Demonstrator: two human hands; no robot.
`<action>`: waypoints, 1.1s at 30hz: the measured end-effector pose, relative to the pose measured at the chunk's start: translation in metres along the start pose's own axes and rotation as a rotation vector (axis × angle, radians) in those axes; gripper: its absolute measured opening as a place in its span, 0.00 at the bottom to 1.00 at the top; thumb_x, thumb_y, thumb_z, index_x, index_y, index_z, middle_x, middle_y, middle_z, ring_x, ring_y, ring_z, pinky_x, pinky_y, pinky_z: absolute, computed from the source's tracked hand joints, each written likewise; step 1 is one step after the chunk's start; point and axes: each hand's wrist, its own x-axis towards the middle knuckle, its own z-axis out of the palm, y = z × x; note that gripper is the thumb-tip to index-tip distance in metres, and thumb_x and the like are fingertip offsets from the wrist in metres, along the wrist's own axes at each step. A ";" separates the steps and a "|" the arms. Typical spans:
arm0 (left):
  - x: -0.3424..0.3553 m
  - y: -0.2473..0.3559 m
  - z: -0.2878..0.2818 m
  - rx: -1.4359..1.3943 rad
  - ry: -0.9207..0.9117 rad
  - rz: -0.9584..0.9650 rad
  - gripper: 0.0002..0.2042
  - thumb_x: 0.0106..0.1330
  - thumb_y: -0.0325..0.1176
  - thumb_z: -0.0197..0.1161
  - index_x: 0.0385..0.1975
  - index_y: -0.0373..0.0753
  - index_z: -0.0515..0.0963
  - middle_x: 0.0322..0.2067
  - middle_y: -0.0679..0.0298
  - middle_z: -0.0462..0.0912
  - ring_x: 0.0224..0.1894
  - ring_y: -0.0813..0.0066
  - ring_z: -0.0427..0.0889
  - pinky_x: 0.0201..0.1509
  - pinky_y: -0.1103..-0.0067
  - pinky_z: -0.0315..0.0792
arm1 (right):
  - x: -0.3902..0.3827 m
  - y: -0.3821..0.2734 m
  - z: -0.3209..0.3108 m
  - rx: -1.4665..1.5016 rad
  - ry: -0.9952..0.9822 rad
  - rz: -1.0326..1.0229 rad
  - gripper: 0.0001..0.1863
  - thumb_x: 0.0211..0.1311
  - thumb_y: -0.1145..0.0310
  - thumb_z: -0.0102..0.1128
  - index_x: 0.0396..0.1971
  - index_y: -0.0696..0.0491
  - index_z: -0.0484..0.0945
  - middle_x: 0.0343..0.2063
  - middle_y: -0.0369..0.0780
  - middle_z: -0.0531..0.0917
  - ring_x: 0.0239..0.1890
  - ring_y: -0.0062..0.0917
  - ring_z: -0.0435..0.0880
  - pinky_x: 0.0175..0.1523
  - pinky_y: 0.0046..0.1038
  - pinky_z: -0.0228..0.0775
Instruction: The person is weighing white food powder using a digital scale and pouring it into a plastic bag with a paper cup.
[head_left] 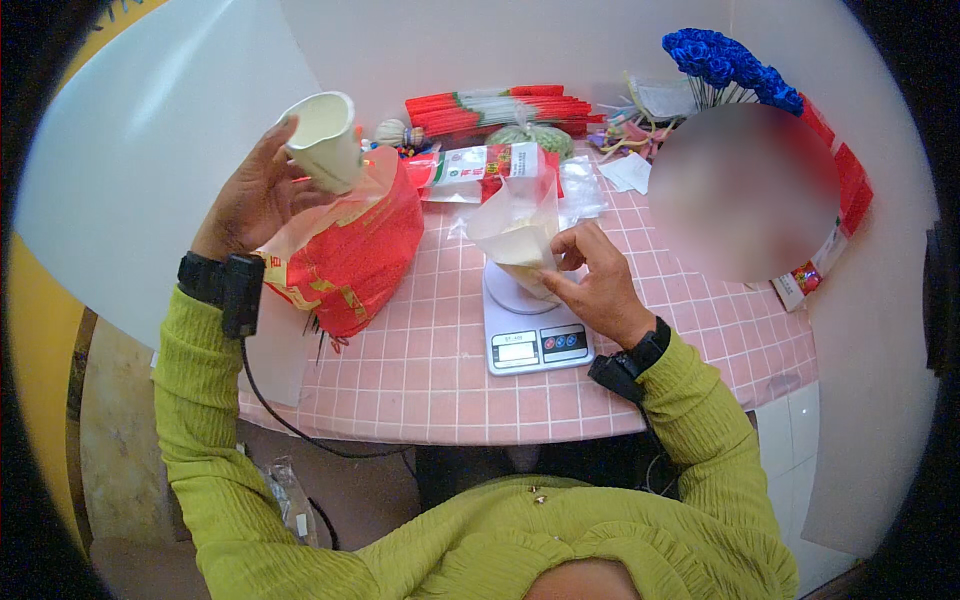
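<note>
My left hand (255, 195) is closed around a pale paper cup (325, 140), held up and tilted over the red plastic bag (360, 250) on the left of the table. The bag's mouth gapes upward; its contents are hidden. My right hand (597, 280) pinches the side of a clear plastic pouch (515, 225) with pale contents at its bottom. That pouch stands upright on the round pan of a white kitchen scale (540, 340), its top spread apart. What exactly fills it is too blurred to tell.
Behind the scale lie a red and white printed package (475, 170), a bag of green pellets (530, 138) and a bundle of red and white sticks (500, 108). Flat clear bags (582, 190) rest right of the pouch. Blue artificial roses (725, 62) stand at the back right.
</note>
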 end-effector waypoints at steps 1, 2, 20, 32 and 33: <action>-0.002 0.001 0.014 0.052 0.001 0.013 0.34 0.70 0.56 0.56 0.65 0.34 0.64 0.54 0.47 0.77 0.53 0.56 0.82 0.56 0.66 0.79 | 0.000 0.000 0.000 0.005 0.002 0.001 0.16 0.52 0.71 0.73 0.37 0.56 0.76 0.34 0.41 0.78 0.33 0.27 0.82 0.39 0.26 0.78; -0.005 -0.001 0.031 0.048 -0.037 0.039 0.34 0.69 0.55 0.58 0.64 0.33 0.64 0.54 0.48 0.77 0.53 0.57 0.81 0.56 0.67 0.79 | -0.001 0.001 0.001 0.010 0.006 0.001 0.14 0.52 0.71 0.73 0.36 0.56 0.76 0.34 0.40 0.78 0.32 0.27 0.82 0.38 0.26 0.77; 0.033 -0.038 0.121 0.558 -0.092 0.110 0.28 0.69 0.46 0.62 0.59 0.31 0.68 0.49 0.53 0.79 0.47 0.69 0.83 0.51 0.74 0.80 | -0.001 0.000 -0.007 0.034 -0.100 -0.058 0.07 0.56 0.73 0.62 0.31 0.55 0.71 0.28 0.44 0.74 0.29 0.40 0.79 0.35 0.36 0.72; 0.017 -0.044 0.145 1.255 0.139 0.702 0.34 0.51 0.41 0.78 0.56 0.34 0.71 0.49 0.48 0.74 0.46 0.59 0.81 0.48 0.70 0.78 | -0.001 0.000 -0.008 -0.011 -0.104 -0.095 0.09 0.55 0.73 0.63 0.32 0.55 0.71 0.29 0.45 0.75 0.29 0.41 0.81 0.35 0.38 0.74; 0.015 -0.045 0.147 1.279 0.121 0.770 0.35 0.49 0.40 0.78 0.57 0.35 0.71 0.49 0.47 0.74 0.47 0.56 0.80 0.48 0.69 0.78 | -0.001 0.000 -0.008 -0.012 -0.104 -0.094 0.09 0.55 0.73 0.63 0.32 0.55 0.71 0.29 0.45 0.75 0.29 0.41 0.81 0.35 0.38 0.74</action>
